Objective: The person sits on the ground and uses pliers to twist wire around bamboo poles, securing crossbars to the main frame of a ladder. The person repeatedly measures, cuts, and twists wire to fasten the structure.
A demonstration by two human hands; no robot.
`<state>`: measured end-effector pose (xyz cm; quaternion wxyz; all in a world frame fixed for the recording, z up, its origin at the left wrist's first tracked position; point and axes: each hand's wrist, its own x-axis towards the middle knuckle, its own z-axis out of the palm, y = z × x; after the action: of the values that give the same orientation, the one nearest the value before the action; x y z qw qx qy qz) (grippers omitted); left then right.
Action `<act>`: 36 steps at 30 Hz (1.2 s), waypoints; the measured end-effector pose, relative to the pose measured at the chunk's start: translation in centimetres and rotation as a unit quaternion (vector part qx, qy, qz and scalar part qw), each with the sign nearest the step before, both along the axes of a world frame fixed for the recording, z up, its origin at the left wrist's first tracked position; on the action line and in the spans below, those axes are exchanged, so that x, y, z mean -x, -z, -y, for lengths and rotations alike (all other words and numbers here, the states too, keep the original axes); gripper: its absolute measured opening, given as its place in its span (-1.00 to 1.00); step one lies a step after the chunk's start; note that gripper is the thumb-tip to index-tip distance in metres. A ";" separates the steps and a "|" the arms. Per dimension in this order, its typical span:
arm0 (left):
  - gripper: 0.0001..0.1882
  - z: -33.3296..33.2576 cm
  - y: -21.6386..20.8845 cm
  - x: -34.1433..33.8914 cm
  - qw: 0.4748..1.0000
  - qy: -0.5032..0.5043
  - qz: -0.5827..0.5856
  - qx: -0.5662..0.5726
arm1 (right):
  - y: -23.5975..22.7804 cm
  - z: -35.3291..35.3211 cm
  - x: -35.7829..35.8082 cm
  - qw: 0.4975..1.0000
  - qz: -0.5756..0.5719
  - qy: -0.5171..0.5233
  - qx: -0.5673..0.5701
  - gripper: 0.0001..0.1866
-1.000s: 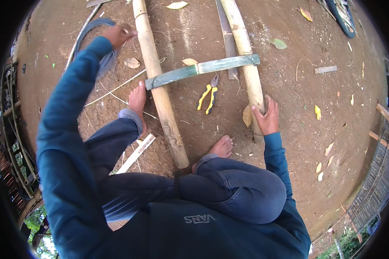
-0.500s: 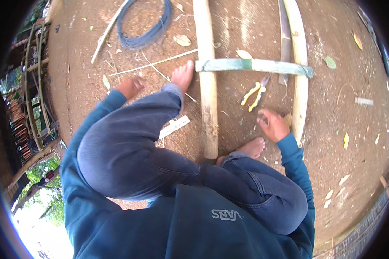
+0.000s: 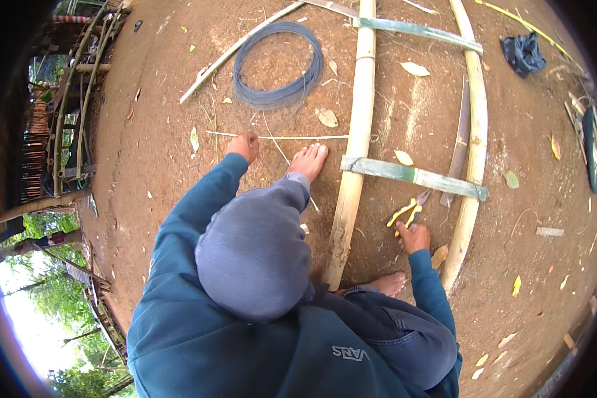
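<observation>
Combination pliers with yellow-and-black handles lie on the dirt between two pale poles, jaws pointing away from me. My right hand has its fingers closed at the near end of one handle. Left of my bare foot, my left hand is closed over a thin pale strip, which shows on both sides of it; the fingertips are partly hidden. The strip reaches to the left pole. A greenish split-bamboo crosspiece spans from that pole to the right pole.
Coiled dark wire lies beyond my left foot, beside a longer stick. A second crosspiece joins the poles farther off. A dark flat slat lies inside the right pole. A black plastic bag rests at the far right.
My left hand has come forward and right onto the thin strip. My right hand has closed from open fingers onto the pliers' handle. The view has shifted and turned, showing more ground ahead.
</observation>
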<state>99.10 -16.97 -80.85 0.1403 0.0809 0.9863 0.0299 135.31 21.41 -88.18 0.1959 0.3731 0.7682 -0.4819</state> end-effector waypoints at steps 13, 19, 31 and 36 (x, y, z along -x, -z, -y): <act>-0.74 -5.0 5.6 2.2 0.975 0.112 -0.153 -0.116 | -7.1 -4.0 -5.8 0.990 -0.117 0.064 0.056 -0.85; -0.79 -6.3 7.1 2.5 0.991 0.085 -0.073 -0.079 | -21.9 -4.3 -0.5 0.917 -0.247 0.169 0.262 -0.81; -0.90 -5.8 -5.2 8.3 0.883 -0.027 -0.086 -0.462 | -28.3 -5.6 11.5 0.866 -0.403 0.070 0.287 -0.62; -0.94 -5.0 -8.3 13.6 0.887 0.017 -0.128 -0.443 | -28.2 -4.6 14.9 0.871 -0.390 0.088 0.285 -0.60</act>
<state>85.53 -11.96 -72.57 -0.0369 0.1548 0.8783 0.4509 120.40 25.99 -60.03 -0.0648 0.1488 0.5755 -0.8015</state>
